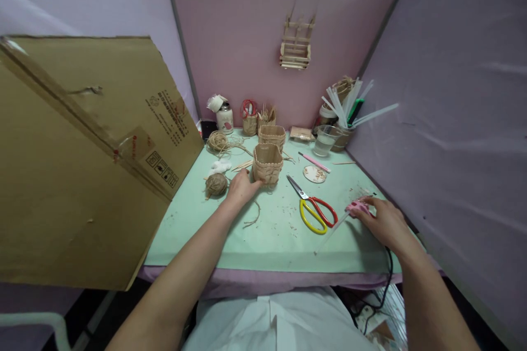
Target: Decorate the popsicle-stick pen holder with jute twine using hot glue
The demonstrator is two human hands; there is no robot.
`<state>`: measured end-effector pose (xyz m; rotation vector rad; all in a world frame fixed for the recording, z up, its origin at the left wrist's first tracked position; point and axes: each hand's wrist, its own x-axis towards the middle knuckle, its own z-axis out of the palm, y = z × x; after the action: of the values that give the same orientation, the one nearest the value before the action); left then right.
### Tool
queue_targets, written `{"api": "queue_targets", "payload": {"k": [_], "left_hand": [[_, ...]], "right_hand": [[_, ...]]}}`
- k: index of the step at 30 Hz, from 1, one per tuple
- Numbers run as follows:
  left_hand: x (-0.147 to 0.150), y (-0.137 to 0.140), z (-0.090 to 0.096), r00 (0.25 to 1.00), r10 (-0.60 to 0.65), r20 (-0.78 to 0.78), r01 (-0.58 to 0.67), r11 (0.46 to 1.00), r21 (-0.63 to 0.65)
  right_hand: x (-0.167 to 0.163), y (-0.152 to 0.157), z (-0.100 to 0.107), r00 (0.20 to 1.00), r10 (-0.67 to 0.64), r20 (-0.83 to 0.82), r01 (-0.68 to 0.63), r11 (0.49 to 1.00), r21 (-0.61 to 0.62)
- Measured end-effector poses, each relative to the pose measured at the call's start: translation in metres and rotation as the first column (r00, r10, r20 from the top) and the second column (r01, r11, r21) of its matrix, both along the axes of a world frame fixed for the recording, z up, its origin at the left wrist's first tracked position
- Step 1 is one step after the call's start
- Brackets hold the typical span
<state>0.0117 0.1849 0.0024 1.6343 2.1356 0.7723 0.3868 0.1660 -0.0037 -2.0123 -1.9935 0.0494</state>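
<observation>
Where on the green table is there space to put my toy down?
The biggest bare patch is the table's near edge, in front of the scissors and between both arms. A smaller one lies left of the left hand, below the twine ball. The back, around the stick baskets and cup, is crowded.

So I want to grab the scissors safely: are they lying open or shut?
Open. The scissors lie flat on the table, with the blades spread apart and the yellow and red handles splayed apart, between the two hands.
</observation>
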Motion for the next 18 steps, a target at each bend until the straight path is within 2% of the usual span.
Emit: {"api": "queue_targets", "payload": {"k": [4, 8, 14, 18], "left_hand": [[-0.012, 0.013, -0.007, 0.988, -0.136, 0.071, 0.126, 0.984, 0.127], [-0.018, 0.023, -0.013, 0.95, -0.264, 0.166, 0.232, 0.954, 0.191], [-0.016, 0.03, -0.009, 0.846, -0.441, 0.298, 0.374, 0.891, 0.256], [-0.016, 0.034, -0.007, 0.822, -0.459, 0.336, 0.391, 0.885, 0.254]], "right_hand": [[0.015, -0.009, -0.007, 0.989, -0.119, 0.094, 0.128, 0.987, -0.098], [0.018, -0.016, -0.014, 0.984, -0.127, 0.127, 0.147, 0.975, -0.165], [0.011, -0.016, -0.018, 0.979, -0.173, 0.11, 0.19, 0.967, -0.169], [0.011, -0.011, -0.024, 0.98, -0.14, 0.144, 0.16, 0.978, -0.136]]}}
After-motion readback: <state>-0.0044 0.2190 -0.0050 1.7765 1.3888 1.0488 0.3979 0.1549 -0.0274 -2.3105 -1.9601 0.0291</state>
